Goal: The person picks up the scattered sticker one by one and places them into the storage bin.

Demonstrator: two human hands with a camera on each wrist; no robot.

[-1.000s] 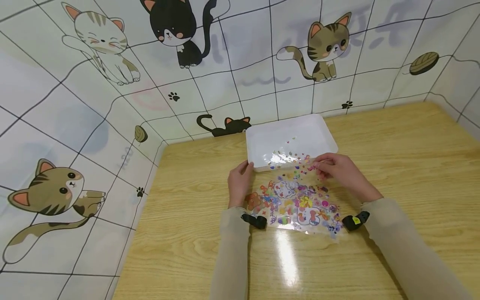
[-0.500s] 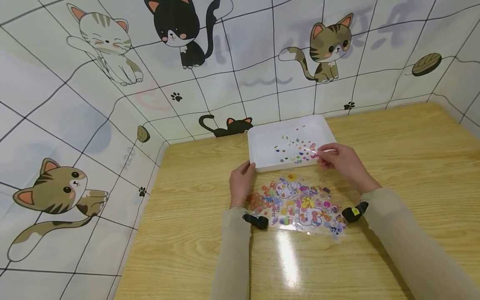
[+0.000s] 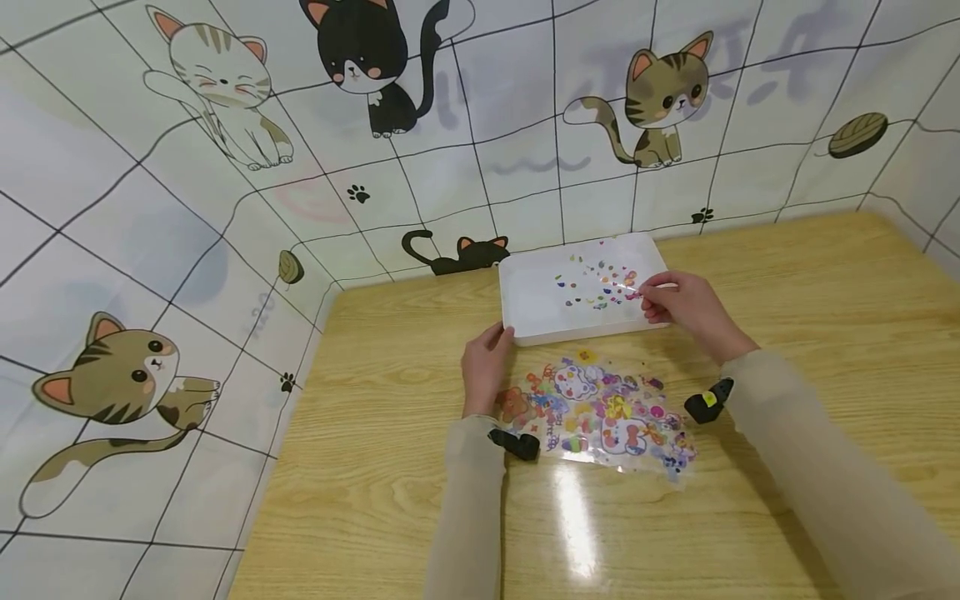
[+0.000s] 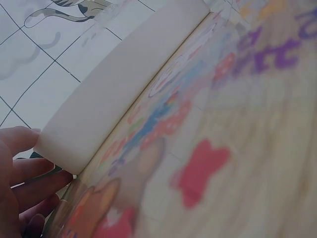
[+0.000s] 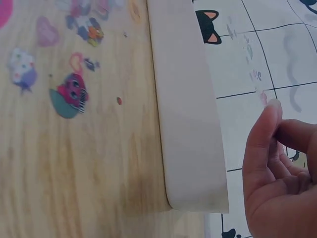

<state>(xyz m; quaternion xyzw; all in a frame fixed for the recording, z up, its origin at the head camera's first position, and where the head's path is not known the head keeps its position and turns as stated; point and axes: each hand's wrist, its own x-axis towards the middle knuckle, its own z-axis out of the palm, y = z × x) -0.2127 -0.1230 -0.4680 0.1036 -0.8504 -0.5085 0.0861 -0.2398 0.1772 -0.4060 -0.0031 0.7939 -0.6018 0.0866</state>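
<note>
Sheet of small stickers (image 3: pixel 609 279), clear, right of frame centre, over white tray (image 3: pixel 528 293). Right hand (image 3: pixel 690 310) pinches its right edge between thumb and forefinger. Contact with tray floor: cannot tell. Coloured specks show against the tray's white inside; whether any lie loose there, cannot tell.

Left hand (image 3: pixel 483 371) holds the tray's lower left corner. Left wrist view adds the grip: one digit at the rim, others lower at the corner, slightly spread.

Large sticker sheet (image 3: pixel 600 417), clear, lies on wooden table (image 3: pixel 360 433), just below the tray in the frame. Purple lettering (image 4: pixel 272 54) on it, upper right of left wrist view, too blurred to read; red star-like sticker (image 4: pixel 200 171) below.

Right wrist view shows the small sheet almost edge-on, apart from the tray's side.

Wall (image 3: pixel 517 158) behind: grid, printed cats, faint purple strokes upper right, illegible. Black strap devices on both wrists.
</note>
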